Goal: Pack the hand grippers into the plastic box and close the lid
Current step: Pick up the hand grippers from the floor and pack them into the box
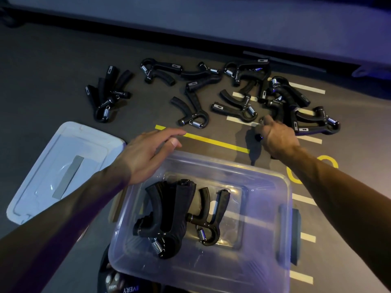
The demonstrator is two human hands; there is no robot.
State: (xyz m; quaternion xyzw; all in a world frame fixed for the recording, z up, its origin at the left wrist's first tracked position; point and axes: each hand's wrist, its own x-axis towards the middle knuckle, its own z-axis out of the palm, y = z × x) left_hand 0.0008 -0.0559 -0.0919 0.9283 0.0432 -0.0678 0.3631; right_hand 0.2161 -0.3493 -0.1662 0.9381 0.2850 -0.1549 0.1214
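Left hand (146,151) hovers fingers loosely spread above far-left rim of plastic box (283,182), holding nothing. Right hand (277,138) out to the right over the floor, fingers curled on a hand gripper (258,137), mostly hidden. Two grippers (167,216) lie inside box. Loose grippers (190,102) scattered on far floor. Lid (63,166) lies flat left of box. Yellow line (211,141) runs between hands.

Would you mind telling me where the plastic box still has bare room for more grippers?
The plastic box is bare along its right side, right of the single gripper. Its left half is crowded with stacked grippers.
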